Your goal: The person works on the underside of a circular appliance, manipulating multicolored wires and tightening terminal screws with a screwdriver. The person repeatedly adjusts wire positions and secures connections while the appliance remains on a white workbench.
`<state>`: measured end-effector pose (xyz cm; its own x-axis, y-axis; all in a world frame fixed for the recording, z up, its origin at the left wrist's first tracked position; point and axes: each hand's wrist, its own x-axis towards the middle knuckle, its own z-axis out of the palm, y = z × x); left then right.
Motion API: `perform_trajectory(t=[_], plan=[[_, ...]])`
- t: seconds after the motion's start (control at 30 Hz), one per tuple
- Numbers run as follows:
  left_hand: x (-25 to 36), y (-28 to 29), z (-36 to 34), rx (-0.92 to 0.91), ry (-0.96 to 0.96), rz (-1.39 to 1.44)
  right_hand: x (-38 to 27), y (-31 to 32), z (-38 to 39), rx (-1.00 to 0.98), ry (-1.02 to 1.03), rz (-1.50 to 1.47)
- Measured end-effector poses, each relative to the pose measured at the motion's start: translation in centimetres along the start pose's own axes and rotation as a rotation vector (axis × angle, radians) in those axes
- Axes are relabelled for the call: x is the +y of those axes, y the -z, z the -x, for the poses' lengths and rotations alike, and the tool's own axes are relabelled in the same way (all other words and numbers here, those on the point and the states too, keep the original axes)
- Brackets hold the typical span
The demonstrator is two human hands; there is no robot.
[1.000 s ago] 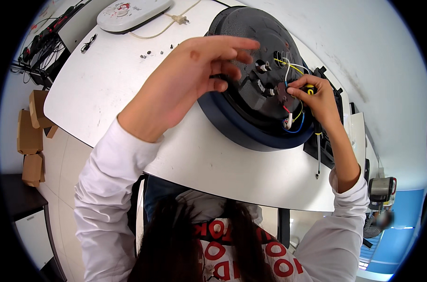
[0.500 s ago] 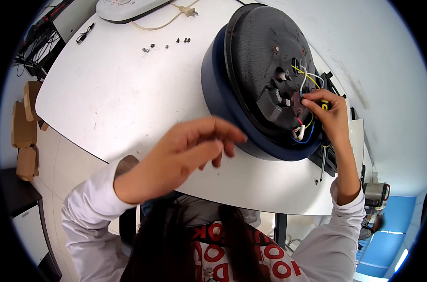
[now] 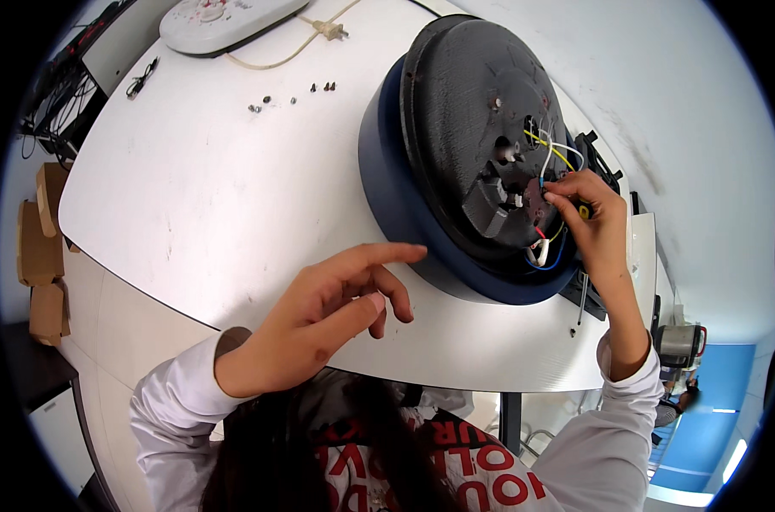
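A dark blue round appliance body (image 3: 386, 183) lies on the table with its black base (image 3: 456, 111) turned up. White, yellow, red and blue wires come out of that base. My right hand (image 3: 599, 218) is at its right side, thumb and forefinger pinched on the blue-sleeved terminal (image 3: 542, 183) of a white wire; whether a small part is also between the fingertips is hidden. My left hand (image 3: 319, 311) hovers empty left of the body, fingers apart and forefinger stretched out. Partly behind my right hand lies a screwdriver (image 3: 584, 299) with a yellow-and-black handle.
Several small screws (image 3: 266, 100) lie on the white table (image 3: 208, 196). A white lid-like part (image 3: 225, 24) and a pale cable with a plug (image 3: 329, 31) are at the back. A short black cable (image 3: 142, 78) lies far left. Cardboard boxes (image 3: 42, 247) stand beyond the left edge.
My left hand has drawn back toward me and its fingers have spread more. My right hand stays pinched at the same wire end. The view has shifted slightly.
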<state>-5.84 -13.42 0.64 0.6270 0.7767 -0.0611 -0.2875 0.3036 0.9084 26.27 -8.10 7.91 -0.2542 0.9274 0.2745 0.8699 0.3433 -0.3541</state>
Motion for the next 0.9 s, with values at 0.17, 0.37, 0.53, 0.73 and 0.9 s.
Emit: perform_trajectory(t=[0.17, 0.37, 0.53, 0.73, 0.9], plan=[[0.7, -0.5, -1.1, 0.058, -0.083, -0.053, -0.1, 0.5, -0.2, -0.024, 0.023, 0.033], [2.3, -0.5, -2.8, 0.161, -0.11, -0.141, -0.7, 0.5, -0.1, -0.005, 0.086, 0.094], [3.0, 0.6, -4.3, 0.234, -0.122, -0.211, -0.1, 0.2, 0.0, 0.019, 0.102, 0.057], [3.3, 1.1, -6.0, 0.3, -0.025, -0.119, -0.1, 0.2, 0.2, 0.021, 0.155, 0.109], [5.0, 2.7, -7.6, 0.182, 0.049, -0.095, 0.3, 0.5, 0.1, 0.021, 0.172, 0.106]])
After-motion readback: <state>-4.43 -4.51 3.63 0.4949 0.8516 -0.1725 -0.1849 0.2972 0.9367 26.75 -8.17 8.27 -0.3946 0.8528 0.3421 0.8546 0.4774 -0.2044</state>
